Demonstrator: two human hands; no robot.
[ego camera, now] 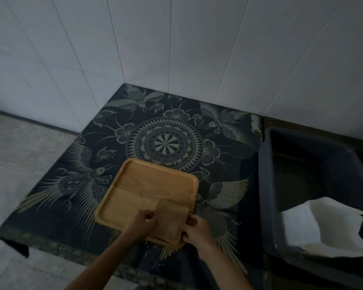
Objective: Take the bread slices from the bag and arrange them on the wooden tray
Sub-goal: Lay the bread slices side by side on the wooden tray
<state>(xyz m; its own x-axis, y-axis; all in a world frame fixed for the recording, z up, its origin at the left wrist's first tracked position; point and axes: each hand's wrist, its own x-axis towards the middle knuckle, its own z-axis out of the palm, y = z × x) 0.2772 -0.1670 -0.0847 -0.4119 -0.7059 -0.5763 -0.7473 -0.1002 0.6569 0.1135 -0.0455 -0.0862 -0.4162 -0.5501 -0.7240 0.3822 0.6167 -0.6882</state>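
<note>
A square wooden tray [149,183] with a raised rim lies on the patterned table, a little turned. A bread slice [170,220] lies flat in its near right corner, about the same colour as the wood. My left hand [142,221] pinches the slice's left edge. My right hand [194,229] holds its right edge at the tray's rim. A second slice may lie to the left of it, but the dim light hides this. No bread bag shows for certain.
The table [168,130] wears a dark cloth with pale bird and flower patterns and stands in a white-panelled corner. A dark plastic bin [268,185] to the right holds white paper or plastic [323,227]. Grey floor lies to the left.
</note>
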